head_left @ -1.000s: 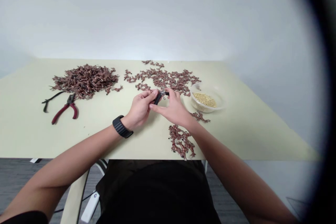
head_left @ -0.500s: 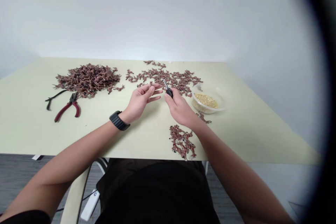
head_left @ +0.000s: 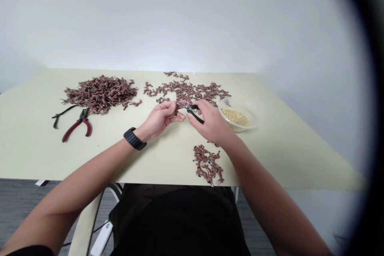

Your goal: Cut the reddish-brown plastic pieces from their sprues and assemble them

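My right hand grips small black-handled pliers, their handles spread and their metal jaws pointing left. The jaws reach the fingertips of my left hand, which wears a black watch. Thumb and forefinger of that hand are pinched together; whatever sits between them is too small and hidden to name. Both hands are raised over the table, just in front of a loose spread of small brown animal-like figures. A smaller group of such figures lies near the front edge, left of my right forearm.
A large heap of brown figures is at the left. Before it lie red-handled pliers and a black tool. A clear round tub of small gold-coloured pieces stands right of my right hand.
The pliers have turned from pointing upward to pointing left, their handles now spread, and the jaws have come to my left fingertips. My left fingers have curled in more.
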`<act>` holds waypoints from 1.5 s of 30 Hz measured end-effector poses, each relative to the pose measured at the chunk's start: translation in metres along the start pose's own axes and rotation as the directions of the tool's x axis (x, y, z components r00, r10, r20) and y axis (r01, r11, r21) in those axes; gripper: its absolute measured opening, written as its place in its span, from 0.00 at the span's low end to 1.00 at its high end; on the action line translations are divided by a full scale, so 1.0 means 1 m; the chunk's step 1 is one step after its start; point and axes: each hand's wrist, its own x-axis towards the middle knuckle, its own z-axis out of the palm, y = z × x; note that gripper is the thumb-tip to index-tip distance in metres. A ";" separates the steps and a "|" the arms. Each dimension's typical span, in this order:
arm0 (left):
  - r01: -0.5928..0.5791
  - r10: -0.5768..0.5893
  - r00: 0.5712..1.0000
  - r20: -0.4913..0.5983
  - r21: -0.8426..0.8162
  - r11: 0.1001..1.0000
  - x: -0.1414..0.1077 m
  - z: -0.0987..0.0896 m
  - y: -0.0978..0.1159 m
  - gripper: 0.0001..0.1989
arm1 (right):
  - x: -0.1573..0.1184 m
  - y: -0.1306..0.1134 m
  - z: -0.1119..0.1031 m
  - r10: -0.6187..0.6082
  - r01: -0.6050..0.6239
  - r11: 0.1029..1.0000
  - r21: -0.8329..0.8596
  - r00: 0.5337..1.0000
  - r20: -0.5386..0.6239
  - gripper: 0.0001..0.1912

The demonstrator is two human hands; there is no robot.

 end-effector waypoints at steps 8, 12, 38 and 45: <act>0.002 -0.002 1.000 0.018 0.000 1.000 0.000 -0.003 0.001 0.15 | 0.000 0.005 -0.001 0.020 -0.020 1.000 -0.004 1.000 0.023 0.15; 0.003 -0.003 1.000 0.017 0.011 1.000 -0.001 -0.003 0.002 0.14 | 0.000 0.006 -0.003 0.034 -0.035 0.999 0.019 0.999 0.037 0.14; -0.074 0.074 0.997 -0.001 0.031 0.997 0.001 -0.004 0.004 0.13 | 0.001 -0.002 -0.006 0.045 -0.043 0.996 0.081 0.999 -0.019 0.15; -0.023 0.022 0.999 0.029 0.017 1.000 0.002 -0.006 0.004 0.15 | 0.001 0.002 -0.008 0.036 -0.038 0.998 0.054 0.999 0.035 0.15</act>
